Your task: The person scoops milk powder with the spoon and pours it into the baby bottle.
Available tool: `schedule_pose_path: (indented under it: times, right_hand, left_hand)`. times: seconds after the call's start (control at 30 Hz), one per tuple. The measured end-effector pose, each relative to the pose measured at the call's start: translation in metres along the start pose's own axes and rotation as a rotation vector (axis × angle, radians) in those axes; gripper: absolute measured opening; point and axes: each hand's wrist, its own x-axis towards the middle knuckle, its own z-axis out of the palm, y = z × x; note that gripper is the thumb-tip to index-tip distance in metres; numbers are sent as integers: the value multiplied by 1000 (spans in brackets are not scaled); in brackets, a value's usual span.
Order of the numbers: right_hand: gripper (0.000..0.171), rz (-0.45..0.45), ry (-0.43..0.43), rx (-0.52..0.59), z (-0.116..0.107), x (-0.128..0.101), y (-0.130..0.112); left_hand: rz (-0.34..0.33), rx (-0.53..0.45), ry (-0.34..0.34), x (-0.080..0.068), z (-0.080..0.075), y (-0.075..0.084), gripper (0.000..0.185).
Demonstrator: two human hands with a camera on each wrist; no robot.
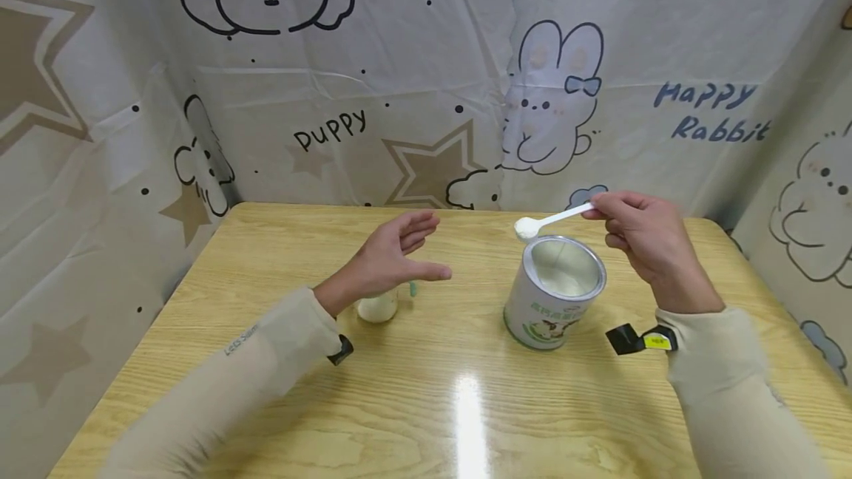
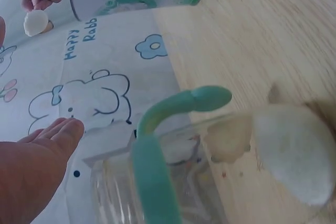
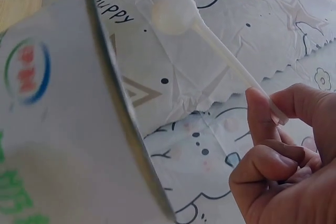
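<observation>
Beige long sleeves [image 1: 266,361], blk wrist cams [image 1: 639,338]

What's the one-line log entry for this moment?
right hand: pinches scoop over open can | left hand: open above bottle

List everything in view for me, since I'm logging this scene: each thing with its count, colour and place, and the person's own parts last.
tin: one, white with green print and a silver rim, open, on the table right of centre.
scoop: one, white, long-handled, bowl heaped with white powder, held above the tin's far rim.
bottle: one, clear with green handles, some white powder inside, on the table under the left hand.
table: one, light wood grain, fills the foreground.
backdrop: one, whitish cloth with cartoon puppies, rabbits and stars, behind and beside the table.
sleeves: two, beige, on both forearms.
left hand: one, fingers spread, hovering above the bottle.
right hand: one, pinching the scoop's handle end.
</observation>
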Motion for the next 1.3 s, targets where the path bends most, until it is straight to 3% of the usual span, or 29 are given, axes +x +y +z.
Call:
schedule_pose_path:
  times: [0.27,0.93,1.3]
  right_hand:
    - [20,-24,-25,39,16,5,-1]
    - [20,-6,-47,13,58,11,-6]
    - [17,-3,-50,-55,80,16,-1]
  left_hand:
    - [-7,18,8,-8,-11,1,89]
    - [6,111,63,-32,-43,0,85]
    - [-17,142,110,-46,-61,-11,80]
